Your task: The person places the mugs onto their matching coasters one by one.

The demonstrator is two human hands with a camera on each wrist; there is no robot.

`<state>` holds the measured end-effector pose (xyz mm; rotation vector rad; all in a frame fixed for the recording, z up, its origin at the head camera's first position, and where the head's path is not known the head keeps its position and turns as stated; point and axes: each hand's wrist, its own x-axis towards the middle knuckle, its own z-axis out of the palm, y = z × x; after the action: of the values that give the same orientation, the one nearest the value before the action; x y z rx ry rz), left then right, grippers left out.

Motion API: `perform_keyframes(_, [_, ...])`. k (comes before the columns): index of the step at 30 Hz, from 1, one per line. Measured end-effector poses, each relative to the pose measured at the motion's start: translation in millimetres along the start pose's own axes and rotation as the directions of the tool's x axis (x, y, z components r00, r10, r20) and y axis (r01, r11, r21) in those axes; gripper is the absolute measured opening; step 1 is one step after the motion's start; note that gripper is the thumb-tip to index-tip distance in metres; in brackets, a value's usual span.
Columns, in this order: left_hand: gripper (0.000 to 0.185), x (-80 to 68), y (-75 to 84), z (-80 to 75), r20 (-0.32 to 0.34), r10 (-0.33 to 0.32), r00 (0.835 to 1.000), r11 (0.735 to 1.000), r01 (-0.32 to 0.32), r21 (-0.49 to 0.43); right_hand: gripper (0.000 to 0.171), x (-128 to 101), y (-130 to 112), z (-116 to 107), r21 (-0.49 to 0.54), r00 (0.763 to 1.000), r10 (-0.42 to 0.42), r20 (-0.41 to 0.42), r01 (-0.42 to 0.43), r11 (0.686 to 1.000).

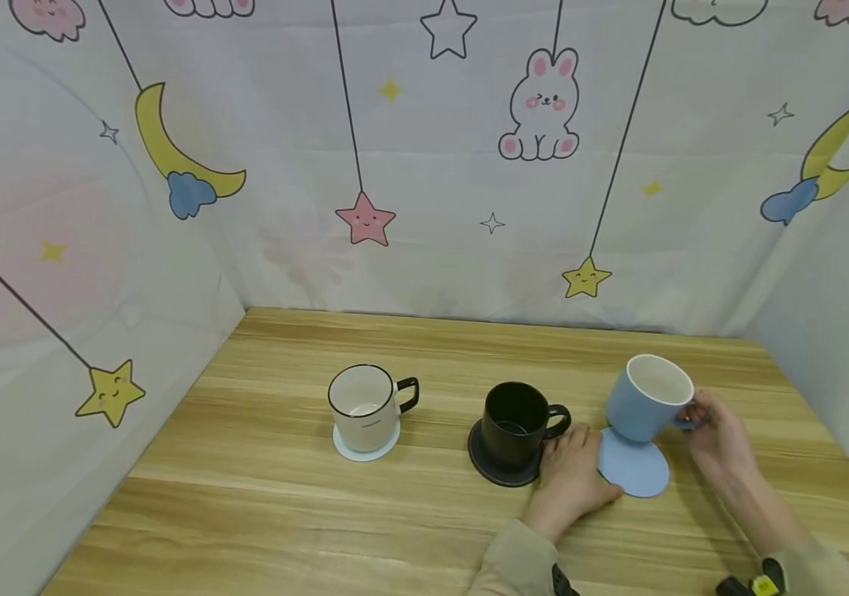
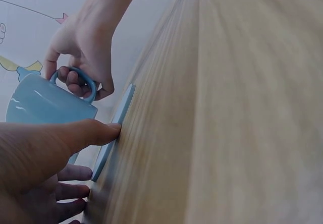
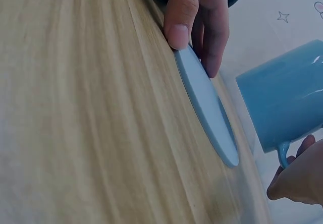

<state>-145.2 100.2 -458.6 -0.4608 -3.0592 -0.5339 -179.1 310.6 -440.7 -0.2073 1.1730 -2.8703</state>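
Sitting untouched on the table [image 1: 261, 497]: white mug [image 1: 363, 407] on a pale coaster, then black mug [image 1: 516, 424] on a dark coaster. Left hand [image 1: 572, 480] lies flat, fingers straight, thumb tip touching the blue coaster [image 1: 636, 473] edge. Right hand [image 1: 718, 434] grips the blue mug [image 1: 646, 399] handle, mug tilted above the coaster.

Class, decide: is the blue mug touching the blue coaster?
Apart. The right wrist view shows the blue mug tilted above the blue coaster, a clear gap between them.
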Motion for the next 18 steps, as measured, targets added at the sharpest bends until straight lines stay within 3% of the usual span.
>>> perform_keyframes(10, [0.07,0.2,-0.8,1.6,-0.005,0.001,1.0,1.0,-0.001,-0.008,0.048,-6.3,6.0,-2.8,-0.015,0.999,-0.015,0.046,0.015,1.0])
perform_keyframes(18, [0.07,0.1,-0.8,-0.1,-0.013,0.009,1.0,1.0,-0.009,-0.009,0.048,-10.4,9.9,0.2,-0.057,1.0,-0.007,-0.011,0.007,0.998])
